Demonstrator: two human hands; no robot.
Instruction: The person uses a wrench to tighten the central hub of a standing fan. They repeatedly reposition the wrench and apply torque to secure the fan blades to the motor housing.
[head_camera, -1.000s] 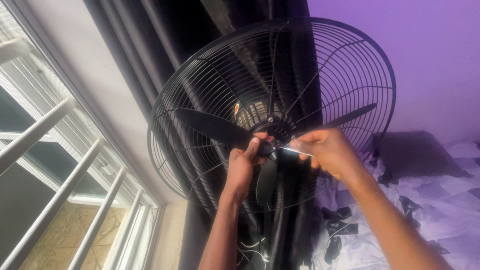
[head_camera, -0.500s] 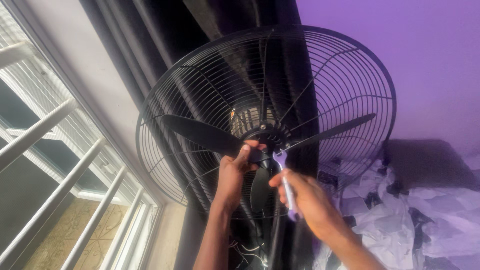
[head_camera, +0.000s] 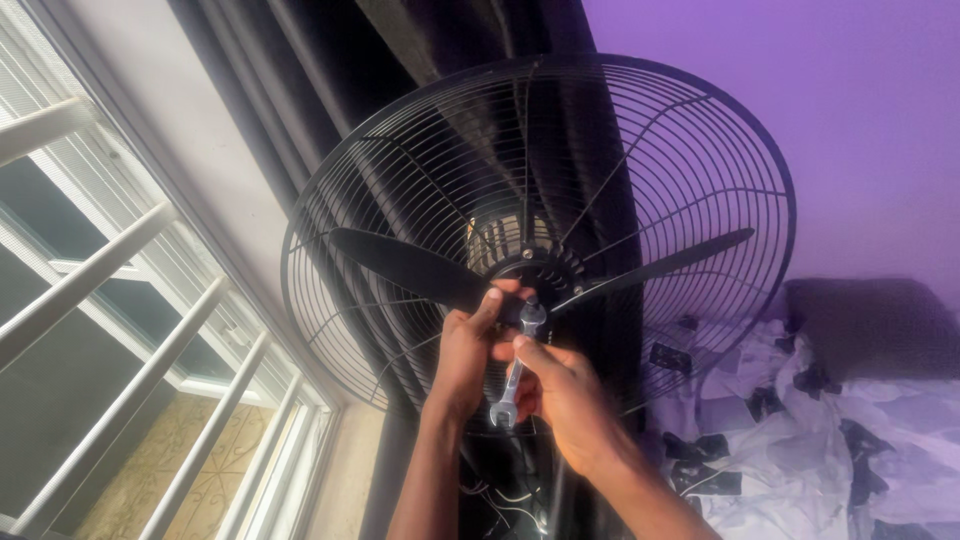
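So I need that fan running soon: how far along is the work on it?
Done: no front guard shows over the blades. In hand: the right hand sets a spanner on the hub, the left hand steadying it. Left: blades and rear guard are still mounted.

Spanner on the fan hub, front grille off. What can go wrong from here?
1. The spanner sits on the hub at one end only, held by the right hand; it may slip off and knuckles could hit the rear grille.
2. The left hand grips beside a bare blade; if the blades turn, fingers may get caught.
3. A loosened part could drop behind the fan, toward the dark curtain.
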